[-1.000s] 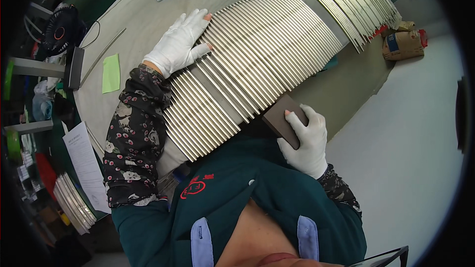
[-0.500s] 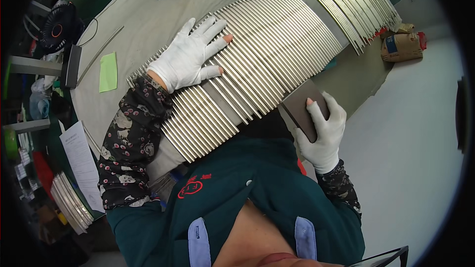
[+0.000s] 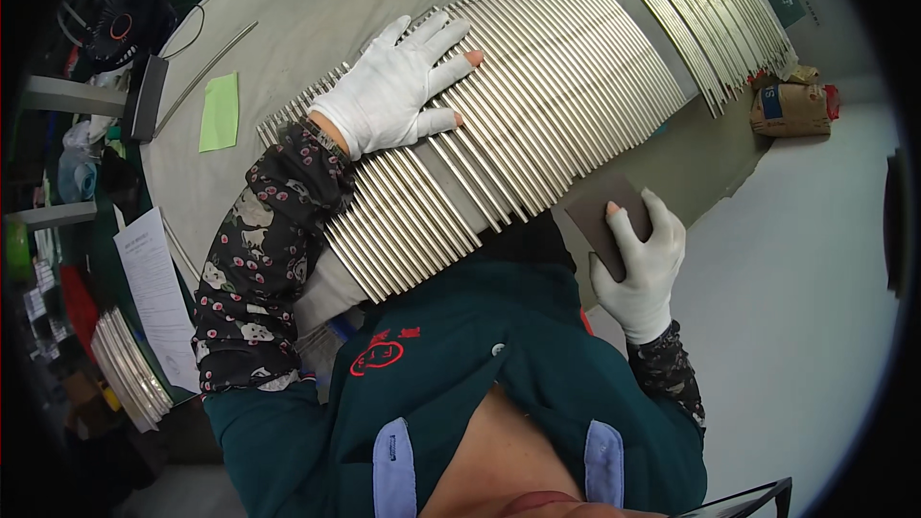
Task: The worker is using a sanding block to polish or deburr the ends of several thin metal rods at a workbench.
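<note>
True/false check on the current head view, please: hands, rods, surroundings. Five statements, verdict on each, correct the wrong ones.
1. The right hand holds a flat dark-brown block. True.
2. The left hand grips a hammer. False: the left hand is spread over the row of metal rods, holding no tool.
3. A second group of rods lies to the right of that row. True.
4. The gloves are black. False: the gloves are white.
5. The green slip lies left of the row of metal rods. True.
</note>
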`<state>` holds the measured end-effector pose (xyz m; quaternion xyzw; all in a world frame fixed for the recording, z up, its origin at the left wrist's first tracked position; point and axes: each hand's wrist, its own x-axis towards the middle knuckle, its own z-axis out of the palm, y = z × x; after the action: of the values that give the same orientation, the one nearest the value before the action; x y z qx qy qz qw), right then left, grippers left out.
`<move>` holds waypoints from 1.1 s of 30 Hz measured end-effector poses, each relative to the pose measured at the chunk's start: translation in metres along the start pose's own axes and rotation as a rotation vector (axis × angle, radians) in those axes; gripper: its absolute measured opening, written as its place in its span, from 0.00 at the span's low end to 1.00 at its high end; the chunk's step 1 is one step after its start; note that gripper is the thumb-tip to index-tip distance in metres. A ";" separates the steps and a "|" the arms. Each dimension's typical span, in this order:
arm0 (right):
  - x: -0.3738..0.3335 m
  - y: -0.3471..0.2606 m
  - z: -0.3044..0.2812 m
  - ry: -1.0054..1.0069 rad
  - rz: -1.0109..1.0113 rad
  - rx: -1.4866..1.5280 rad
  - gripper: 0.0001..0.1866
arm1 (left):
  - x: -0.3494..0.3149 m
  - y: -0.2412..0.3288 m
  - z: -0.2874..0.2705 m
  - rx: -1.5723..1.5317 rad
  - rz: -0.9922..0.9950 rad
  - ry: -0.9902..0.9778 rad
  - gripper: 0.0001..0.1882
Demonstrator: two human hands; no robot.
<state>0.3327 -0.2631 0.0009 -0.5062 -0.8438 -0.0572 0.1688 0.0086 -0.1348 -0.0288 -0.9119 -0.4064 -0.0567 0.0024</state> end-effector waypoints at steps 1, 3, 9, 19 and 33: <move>-0.005 -0.002 -0.002 -0.003 -0.002 -0.003 0.29 | 0.003 0.000 0.000 0.018 -0.008 0.007 0.38; -0.012 -0.006 -0.004 -0.027 0.043 0.139 0.30 | 0.008 0.001 0.003 0.058 -0.031 0.020 0.39; -0.012 -0.033 0.002 -0.052 0.045 0.223 0.33 | 0.010 -0.003 0.008 0.055 -0.065 0.143 0.40; -0.020 -0.014 0.006 0.053 0.036 0.230 0.36 | -0.103 -0.018 -0.021 -0.002 -0.007 -0.081 0.42; -0.005 -0.022 0.008 0.093 -0.093 0.278 0.38 | -0.047 -0.022 -0.004 0.058 -0.186 0.062 0.37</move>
<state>0.3139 -0.2761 -0.0063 -0.4352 -0.8573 0.0290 0.2735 -0.0391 -0.1554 -0.0311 -0.8677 -0.4903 -0.0732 0.0364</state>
